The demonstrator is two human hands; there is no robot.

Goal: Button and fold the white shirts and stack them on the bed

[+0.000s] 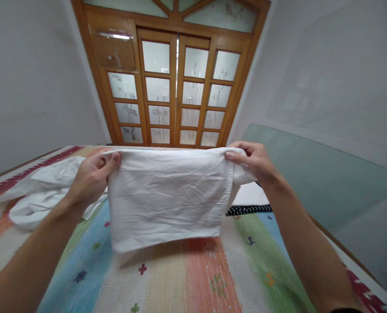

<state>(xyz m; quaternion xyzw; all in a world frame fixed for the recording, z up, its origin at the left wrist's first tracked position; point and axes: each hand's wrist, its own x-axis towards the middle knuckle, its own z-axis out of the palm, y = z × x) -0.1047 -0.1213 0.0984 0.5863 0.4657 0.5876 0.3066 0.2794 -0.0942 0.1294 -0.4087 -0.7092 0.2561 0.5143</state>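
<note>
A folded white cloth [170,195] hangs stretched between my two hands above the patterned bedspread [167,282]. My left hand [94,174] pinches its upper left corner, thumb on the near side. At the upper right, my right hand [252,158] grips the top edge with closed fingers. A loose flap of the same white fabric bulges out under my right hand. The front of the cloth is creased, and its lower edge slopes, dropping further on the left. Whether it is a garment or a plain sheet of fabric, I cannot tell.
Crumpled white fabric [55,187] lies on the bed at the left. Behind the cloth, to the right, sits a white item [250,194] with a black-and-white patterned edge [250,210]. A pale green glass panel [317,169] leans by the right wall. Wooden glazed doors [177,91] stand beyond.
</note>
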